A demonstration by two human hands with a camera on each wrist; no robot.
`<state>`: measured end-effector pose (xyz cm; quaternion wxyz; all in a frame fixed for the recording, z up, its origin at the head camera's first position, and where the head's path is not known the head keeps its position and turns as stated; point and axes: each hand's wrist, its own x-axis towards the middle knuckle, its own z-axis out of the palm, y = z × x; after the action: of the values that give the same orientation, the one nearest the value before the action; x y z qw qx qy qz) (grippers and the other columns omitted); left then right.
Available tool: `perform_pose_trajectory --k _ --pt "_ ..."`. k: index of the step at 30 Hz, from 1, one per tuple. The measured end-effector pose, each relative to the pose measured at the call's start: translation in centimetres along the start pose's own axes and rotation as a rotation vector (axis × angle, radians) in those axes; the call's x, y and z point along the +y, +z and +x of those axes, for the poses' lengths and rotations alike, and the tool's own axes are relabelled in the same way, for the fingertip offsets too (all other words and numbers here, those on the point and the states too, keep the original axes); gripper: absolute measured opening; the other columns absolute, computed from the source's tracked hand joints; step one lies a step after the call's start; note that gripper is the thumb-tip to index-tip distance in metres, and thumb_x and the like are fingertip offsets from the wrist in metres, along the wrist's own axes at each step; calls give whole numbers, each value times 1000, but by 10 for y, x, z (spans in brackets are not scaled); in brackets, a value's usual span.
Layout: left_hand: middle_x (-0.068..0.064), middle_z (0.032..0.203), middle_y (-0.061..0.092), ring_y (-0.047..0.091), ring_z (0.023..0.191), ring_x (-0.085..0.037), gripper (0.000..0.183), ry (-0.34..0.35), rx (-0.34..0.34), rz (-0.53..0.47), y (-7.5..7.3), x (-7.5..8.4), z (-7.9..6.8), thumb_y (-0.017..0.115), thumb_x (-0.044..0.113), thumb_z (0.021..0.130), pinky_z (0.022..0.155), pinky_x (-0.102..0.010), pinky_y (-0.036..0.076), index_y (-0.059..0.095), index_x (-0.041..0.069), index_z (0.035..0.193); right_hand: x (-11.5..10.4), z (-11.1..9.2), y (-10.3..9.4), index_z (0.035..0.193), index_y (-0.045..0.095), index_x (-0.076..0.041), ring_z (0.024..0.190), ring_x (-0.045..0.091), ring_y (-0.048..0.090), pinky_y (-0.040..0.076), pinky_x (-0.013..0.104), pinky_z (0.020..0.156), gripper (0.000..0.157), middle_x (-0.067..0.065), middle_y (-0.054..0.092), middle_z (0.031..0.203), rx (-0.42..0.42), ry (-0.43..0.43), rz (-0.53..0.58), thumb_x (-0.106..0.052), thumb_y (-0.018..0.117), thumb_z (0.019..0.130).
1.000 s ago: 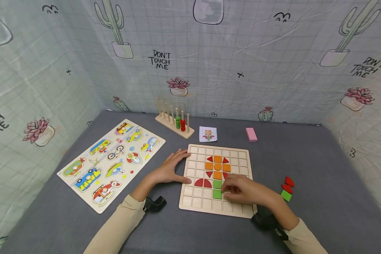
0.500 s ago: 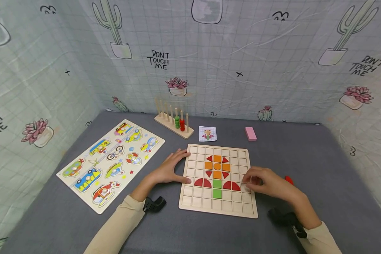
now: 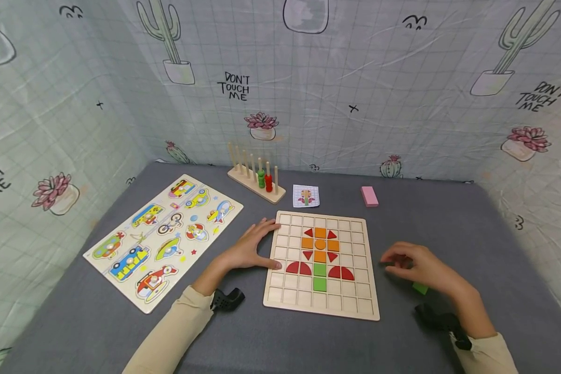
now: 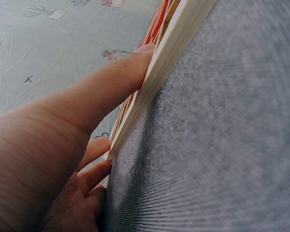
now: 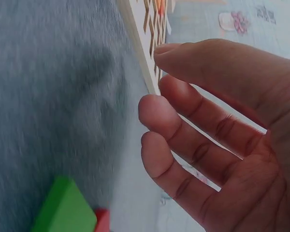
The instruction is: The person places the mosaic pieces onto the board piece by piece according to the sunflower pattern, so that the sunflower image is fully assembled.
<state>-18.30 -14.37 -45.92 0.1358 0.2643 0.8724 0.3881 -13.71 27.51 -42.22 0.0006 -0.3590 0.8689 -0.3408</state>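
The wooden grid board [image 3: 299,304] carries flat pieces in a flower pattern: orange squares [image 3: 320,256] round an orange disc [image 3: 320,244], small red triangles [image 3: 332,257], red quarter-rounds [image 3: 347,273] and two green squares [image 3: 320,284]. My left hand [image 3: 248,252] is spread at the board's left edge, its thumb [image 4: 121,75] lying on the rim. Right of the board, my right hand [image 3: 418,266] hovers over the table, fingers loosely bent, holding nothing. Beneath it lies a loose green block [image 3: 421,288]; a bit of red piece [image 5: 102,221] shows beside that block in the right wrist view.
A vehicle puzzle board [image 3: 163,244] lies at the left. Behind the grid board stand a peg rack [image 3: 257,185] with green and red beads, a small pattern card [image 3: 306,196] and a pink block [image 3: 369,197]. Printed cloth [image 3: 308,78] walls the table's back and sides.
My right hand has left the board and moved right, over the loose pieces. Two red quarter-rounds it had covered now show on the board. My left hand stays at the edge.
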Motion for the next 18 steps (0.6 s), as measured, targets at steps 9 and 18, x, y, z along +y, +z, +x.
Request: perform_pose_trajectory --k 9,18 --pt "-16 160 23 5 150 -34 94 0 -4 -9 0 0 0 85 33 75 121 -51 2 35 7 151 12 -16 -15 95 69 -5 71 0 55 51 19 59 23 0 61 87 65 70 -60 8 76 77" --pt "-14 160 21 4 150 -33 95 10 -5 -11 0 -1 -1 85 33 75 122 -49 0 34 8 151 23 -32 -31 95 68 0 75 -3 57 52 19 61 21 4 63 90 66 158 -79 8 76 77"
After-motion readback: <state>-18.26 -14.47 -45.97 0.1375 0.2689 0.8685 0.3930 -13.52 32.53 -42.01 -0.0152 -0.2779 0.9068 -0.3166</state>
